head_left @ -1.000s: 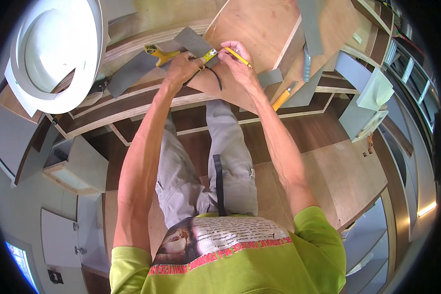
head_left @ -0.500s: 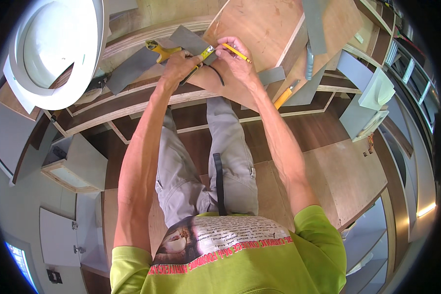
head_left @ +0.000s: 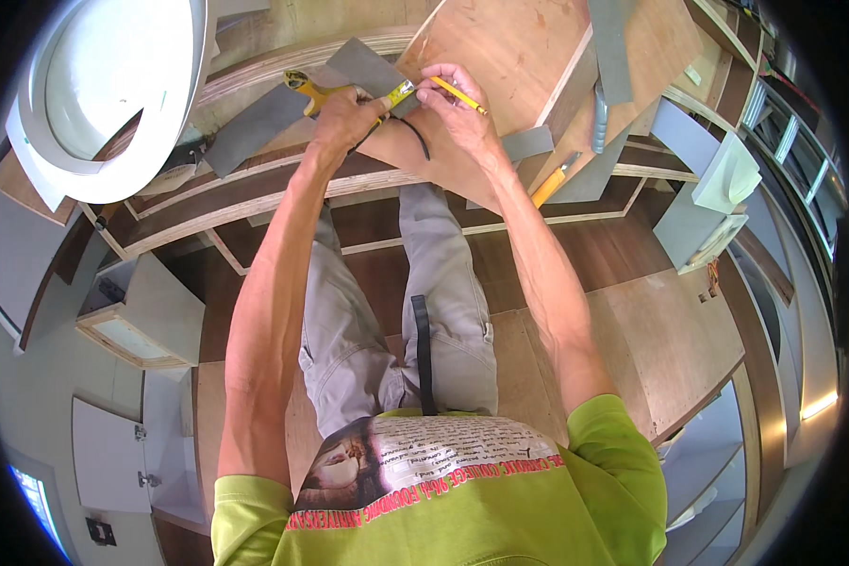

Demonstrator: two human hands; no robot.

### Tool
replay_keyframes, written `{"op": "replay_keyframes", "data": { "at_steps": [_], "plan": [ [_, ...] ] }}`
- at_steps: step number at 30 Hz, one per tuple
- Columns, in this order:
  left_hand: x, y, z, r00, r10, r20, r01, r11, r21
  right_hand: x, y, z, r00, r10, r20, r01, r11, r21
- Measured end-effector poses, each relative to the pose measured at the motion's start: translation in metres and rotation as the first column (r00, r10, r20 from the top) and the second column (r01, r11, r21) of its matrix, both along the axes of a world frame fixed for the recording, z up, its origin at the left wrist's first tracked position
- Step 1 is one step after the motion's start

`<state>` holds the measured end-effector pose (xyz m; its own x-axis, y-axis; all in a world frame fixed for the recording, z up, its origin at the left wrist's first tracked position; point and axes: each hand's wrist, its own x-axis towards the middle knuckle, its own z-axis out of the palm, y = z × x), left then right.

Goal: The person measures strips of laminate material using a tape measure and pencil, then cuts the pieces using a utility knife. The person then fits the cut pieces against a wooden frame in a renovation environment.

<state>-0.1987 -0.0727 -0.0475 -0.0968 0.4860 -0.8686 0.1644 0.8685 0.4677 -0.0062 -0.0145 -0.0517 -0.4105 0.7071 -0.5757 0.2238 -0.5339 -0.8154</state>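
Observation:
My left hand (head_left: 342,120) is closed around a tape measure, whose short yellow blade (head_left: 401,92) sticks out toward my right hand. A yellow, hook-ended piece (head_left: 304,91) shows on the hand's far left side; whether it belongs to the tape measure I cannot tell. Below the blade curves a black strap or cord (head_left: 417,134). My right hand (head_left: 462,111) pinches a yellow pencil (head_left: 458,96), slanted down to the right. Its fingertips are close to the blade's end. Under both hands lie a grey strip (head_left: 360,64) and a brown wooden board (head_left: 396,156).
Right of my right hand lie a yellow-handled cutter (head_left: 555,181), a grey-handled tool (head_left: 599,118) and grey strips (head_left: 609,47). A big white ring-shaped piece (head_left: 184,113) stands at the far left. Plywood framing (head_left: 255,203) runs across before my legs. Small white cabinets (head_left: 160,307) are at the sides.
Both hands have shifted slightly; the tape blade now points more up and right, and the right fingers sit a little farther from its end. Both grips stay the same.

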Motion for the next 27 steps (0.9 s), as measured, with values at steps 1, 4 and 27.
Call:
{"op": "replay_keyframes", "data": {
  "at_steps": [1, 4, 27],
  "plan": [
    [-0.0004, -0.0004, -0.003, 1.0, -0.016, -0.015, 0.016, 1.0, 0.002, 0.0002, 0.0001, 0.0, 1.0, 0.002, 0.005, -0.002, 1.0, -0.005],
    [-0.0006, -0.0017, -0.0076, 0.997, -0.058, -0.054, 0.059, 0.998, 0.011, -0.0004, 0.0011, -0.0017, 1.0, 0.005, 0.01, -0.005, 1.0, 0.024],
    [-0.0046, 0.0068, -0.003, 0.996, -0.079, 0.034, 0.08, 0.997, -0.011, 0.0016, 0.0039, -0.0035, 1.0, -0.019, -0.013, 0.018, 1.0, -0.014]
  ]
}}
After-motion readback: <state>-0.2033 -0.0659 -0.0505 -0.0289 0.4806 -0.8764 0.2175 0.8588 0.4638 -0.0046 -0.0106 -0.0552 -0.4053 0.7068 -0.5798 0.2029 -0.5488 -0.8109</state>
